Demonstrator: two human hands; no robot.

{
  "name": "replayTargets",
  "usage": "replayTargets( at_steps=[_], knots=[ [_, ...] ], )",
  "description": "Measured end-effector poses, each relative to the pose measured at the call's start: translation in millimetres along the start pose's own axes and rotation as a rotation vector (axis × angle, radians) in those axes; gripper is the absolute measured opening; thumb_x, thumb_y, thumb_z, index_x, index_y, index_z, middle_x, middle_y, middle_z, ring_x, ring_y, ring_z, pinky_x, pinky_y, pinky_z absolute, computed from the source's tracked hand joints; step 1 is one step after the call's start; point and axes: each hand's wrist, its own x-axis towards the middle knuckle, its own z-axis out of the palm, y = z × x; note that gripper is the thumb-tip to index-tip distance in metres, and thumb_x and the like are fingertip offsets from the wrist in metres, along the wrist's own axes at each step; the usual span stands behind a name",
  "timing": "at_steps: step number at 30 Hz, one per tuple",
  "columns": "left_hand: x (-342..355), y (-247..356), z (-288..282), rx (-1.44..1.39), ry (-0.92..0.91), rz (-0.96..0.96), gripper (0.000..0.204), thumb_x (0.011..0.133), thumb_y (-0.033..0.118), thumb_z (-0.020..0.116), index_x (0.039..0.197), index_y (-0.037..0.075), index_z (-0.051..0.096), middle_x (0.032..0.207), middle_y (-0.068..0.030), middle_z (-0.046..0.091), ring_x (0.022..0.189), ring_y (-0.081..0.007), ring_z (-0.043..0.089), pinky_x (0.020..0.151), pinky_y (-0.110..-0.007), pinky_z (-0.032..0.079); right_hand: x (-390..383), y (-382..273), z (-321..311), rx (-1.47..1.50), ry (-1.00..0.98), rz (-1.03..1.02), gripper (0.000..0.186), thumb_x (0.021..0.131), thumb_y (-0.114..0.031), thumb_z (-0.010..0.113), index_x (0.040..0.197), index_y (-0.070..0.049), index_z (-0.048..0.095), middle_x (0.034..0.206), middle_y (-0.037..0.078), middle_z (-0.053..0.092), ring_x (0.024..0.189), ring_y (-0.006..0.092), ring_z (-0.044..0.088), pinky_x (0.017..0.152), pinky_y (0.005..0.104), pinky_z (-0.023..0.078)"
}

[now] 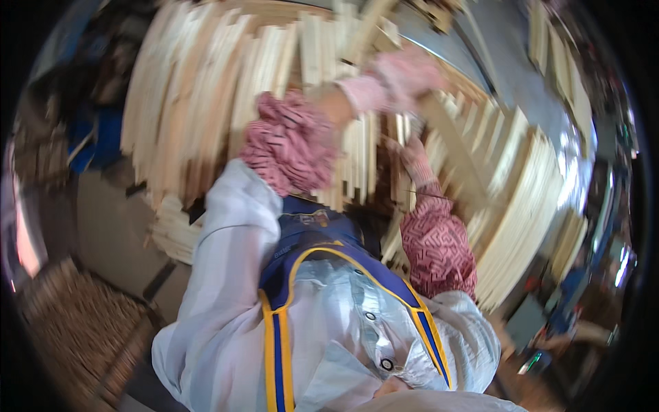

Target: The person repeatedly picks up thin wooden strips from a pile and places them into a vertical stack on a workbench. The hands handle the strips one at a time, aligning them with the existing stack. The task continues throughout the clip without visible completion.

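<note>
My left hand, in a pink knitted glove, reaches across to the right over the wood and is smeared by motion. It appears closed on the upper end of a blurred wooden slat, which slants down to the right. Lower down, my right hand, also in a pink glove, is beside the gap between two groups of slats. Its fingers look apart, with nothing visible between them. Rows of pale slats lie side by side to the left, and more slats are stacked to the right.
Another board lies at an angle beyond my left hand. At the far right are further bundles of wood. A woven brown surface is at the lower left, near a blue object. My apron is close against the wood.
</note>
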Motion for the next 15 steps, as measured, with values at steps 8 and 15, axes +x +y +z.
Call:
replayTargets(
  at_steps=[8,15],
  knots=[
    [-150,53,-114,-0.563,0.827,-0.738,0.055,0.075,0.041,0.082,0.110,0.003,0.062,0.097,-0.0130,0.070,0.095,-0.0296,0.069,0.084,-0.041,0.053,-16,7,78,0.149,0.017,0.137,0.064,0.085,-0.034,0.080,0.126,0.010,0.058,0.108,0.014,0.069,0.094,0.0239,0.063,0.082,0.0372,0.053],
    [-537,80,-36,-0.048,1.395,-1.528,0.045,0.101,0.029,0.061,0.141,0.014,0.051,0.112,-0.0085,0.071,0.094,-0.0182,0.068,0.077,-0.036,0.055,-25,1,68,0.128,0.042,0.162,0.103,0.080,-0.027,0.088,0.157,0.001,0.026,0.142,0.018,0.053,0.119,0.0308,0.055,0.103,0.0375,0.046]
  ],
)
